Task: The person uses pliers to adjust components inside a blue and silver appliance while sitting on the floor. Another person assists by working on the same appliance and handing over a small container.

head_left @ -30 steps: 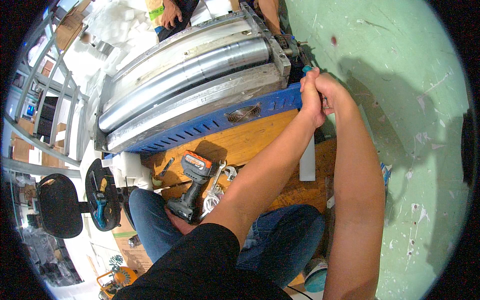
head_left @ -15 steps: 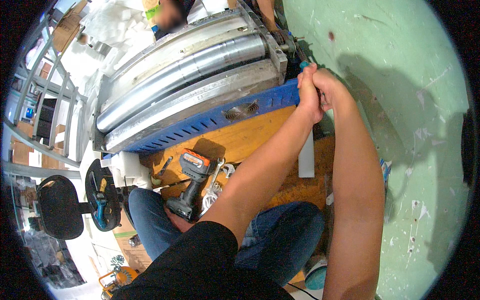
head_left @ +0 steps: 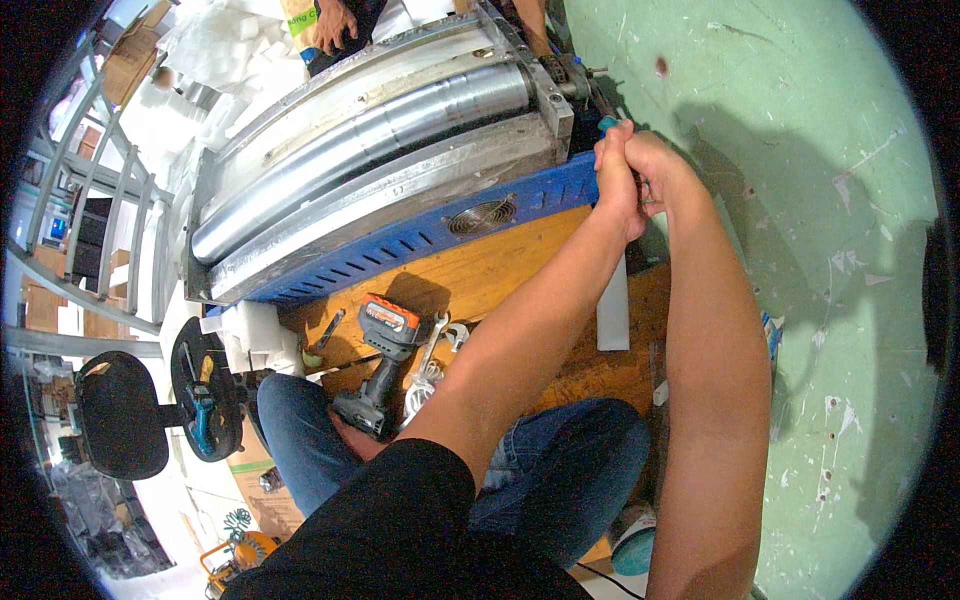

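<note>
My left hand [head_left: 618,185] and my right hand [head_left: 652,165] are clasped together, fingers wrapped round a teal-handled tool [head_left: 607,124] at the right end of a metal roller machine [head_left: 360,155]; the tool's shaft points up toward a fitting [head_left: 574,86] on that end. The machine has a long polished cylinder and a blue slotted side panel [head_left: 410,232] with a round grille [head_left: 478,217]. Below it, on the wooden board [head_left: 530,250], lie a black and orange cordless drill [head_left: 378,365], a wrench [head_left: 432,340] and a flat pale strip [head_left: 612,310] under my wrists.
Another person's hands [head_left: 335,28] [head_left: 530,30] are beyond the machine. A green painted wall or panel [head_left: 800,200] is at right. Left are white foam pieces [head_left: 255,335], a metal rack [head_left: 95,215], a black chair [head_left: 125,410] with a teal tool on it and an orange item [head_left: 240,560] below.
My clasped hands and the tool sit slightly higher and a little left in the view; the machine also appears shifted slightly up. The other person's hand at upper left has moved slightly.
</note>
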`<state>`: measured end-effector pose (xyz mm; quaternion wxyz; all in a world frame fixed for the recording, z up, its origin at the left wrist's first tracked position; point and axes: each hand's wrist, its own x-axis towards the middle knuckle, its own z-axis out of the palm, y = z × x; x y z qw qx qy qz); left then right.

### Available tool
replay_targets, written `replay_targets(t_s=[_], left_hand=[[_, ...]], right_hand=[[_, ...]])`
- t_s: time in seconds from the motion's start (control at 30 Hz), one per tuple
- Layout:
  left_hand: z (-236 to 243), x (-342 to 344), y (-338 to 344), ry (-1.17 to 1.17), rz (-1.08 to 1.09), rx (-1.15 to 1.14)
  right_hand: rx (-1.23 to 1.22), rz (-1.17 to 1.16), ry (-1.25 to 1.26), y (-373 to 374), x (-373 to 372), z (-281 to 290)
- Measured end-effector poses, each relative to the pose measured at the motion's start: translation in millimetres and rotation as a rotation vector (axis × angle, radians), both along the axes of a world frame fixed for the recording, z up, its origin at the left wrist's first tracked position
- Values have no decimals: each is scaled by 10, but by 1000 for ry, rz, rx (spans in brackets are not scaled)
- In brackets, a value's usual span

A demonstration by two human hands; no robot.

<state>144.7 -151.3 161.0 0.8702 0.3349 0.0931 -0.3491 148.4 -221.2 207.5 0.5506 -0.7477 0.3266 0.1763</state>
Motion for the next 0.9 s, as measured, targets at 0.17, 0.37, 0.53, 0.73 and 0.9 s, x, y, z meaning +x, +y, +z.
replay_targets(t_s=[0.17, 0.37, 0.53, 0.73, 0.9], left_hand=[[-3, -12, -19, -31, 12, 38], [-63, 34, -19, -5, -10, -40], [62, -66, -3, -4, 6, -15], [-50, -5, -119, -23, -80, -57], [-46, 39, 13, 8, -54, -76]], right_hand=[[-15, -39, 34, 70, -32, 85], [38, 25, -44, 37, -62, 45], [143, -52, -73, -43, -41, -99], [216, -129, -285, -273, 83, -500], [-10, -37, -142, 48, 21, -29]])
